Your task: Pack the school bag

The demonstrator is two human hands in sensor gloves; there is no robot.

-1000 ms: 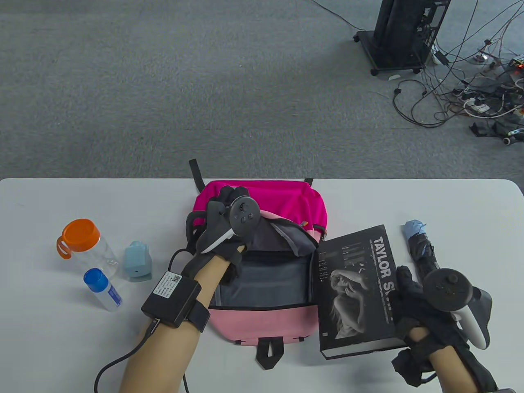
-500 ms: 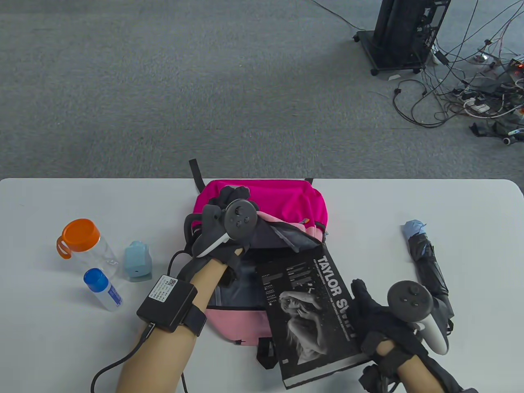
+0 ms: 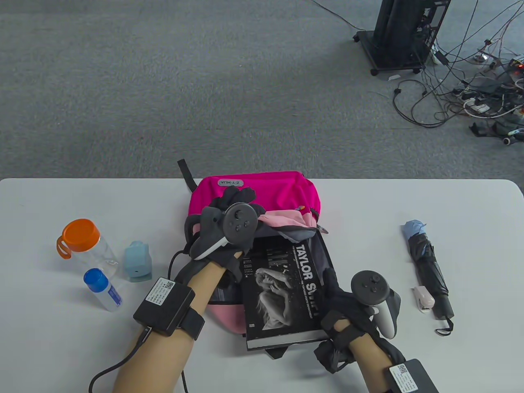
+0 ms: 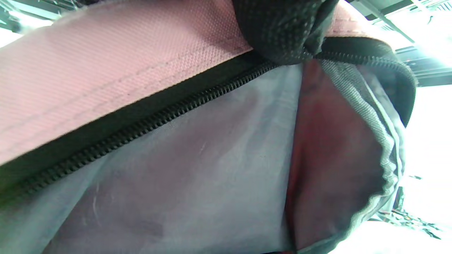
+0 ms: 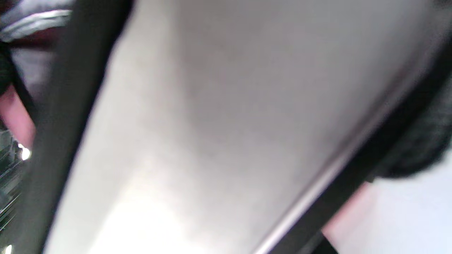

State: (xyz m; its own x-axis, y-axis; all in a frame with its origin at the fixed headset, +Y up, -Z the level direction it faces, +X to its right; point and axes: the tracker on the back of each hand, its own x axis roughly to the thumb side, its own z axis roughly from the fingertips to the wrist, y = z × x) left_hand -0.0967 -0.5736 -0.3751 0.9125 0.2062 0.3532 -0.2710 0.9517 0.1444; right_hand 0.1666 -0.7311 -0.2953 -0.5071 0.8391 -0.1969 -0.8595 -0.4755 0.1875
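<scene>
A pink school bag (image 3: 282, 192) lies flat in the middle of the white table, its main zip undone and grey lining showing. My left hand (image 3: 239, 198) grips the bag's upper flap (image 3: 286, 219) and holds it up; the left wrist view shows that flap (image 4: 106, 77), the zip (image 4: 148, 123) and a gloved fingertip (image 4: 282, 31) pinching its edge. A black hardcover book (image 3: 282, 294) lies slanted over the opening, its far end under the raised flap. My right hand (image 3: 333, 294) holds the book's near right corner. In the right wrist view only the blurred book edge (image 5: 219, 116) shows.
Left of the bag stand a clear bottle with an orange lid (image 3: 82, 237), a small blue-capped bottle (image 3: 100, 288) and a light-blue box (image 3: 137, 262). On the right lie a folded dark umbrella (image 3: 428, 270) and a small white-pink item (image 3: 423, 299). Beyond the table's far edge is carpet.
My right hand has carried the book leftward from the table beside the bag onto the opening, its far end now under the flap. My left hand has raised the flap slightly.
</scene>
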